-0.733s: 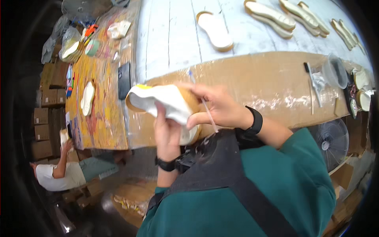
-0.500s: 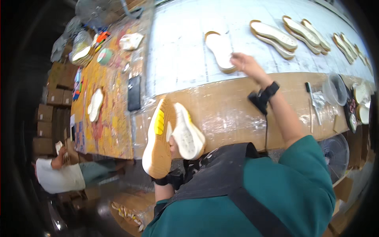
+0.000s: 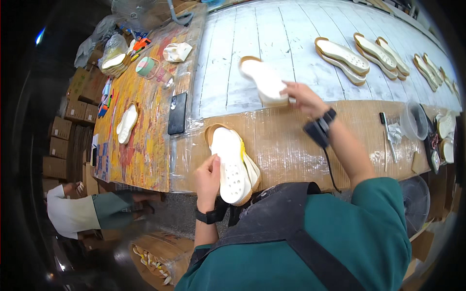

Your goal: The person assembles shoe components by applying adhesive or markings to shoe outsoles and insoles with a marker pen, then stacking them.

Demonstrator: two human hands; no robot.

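Several stacked soles (image 3: 229, 155) are held over the near edge of the cardboard-covered worktop (image 3: 301, 145) by the left hand (image 3: 207, 178), its thumb laid against the uppermost sole and its other fingers largely hidden. A single sole (image 3: 264, 81), blurred, is pinched near its closer end by the nearly closed fingers of the right hand (image 3: 306, 98); contact with the white lined surface (image 3: 293, 63) beneath cannot be told.

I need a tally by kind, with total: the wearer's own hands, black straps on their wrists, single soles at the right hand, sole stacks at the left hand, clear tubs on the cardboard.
Hands, left hand and right hand: 2
Black wrist straps: 2
White sole at right hand: 1
Stack of soles at left hand: 1
Clear tub: 1
Total: 7
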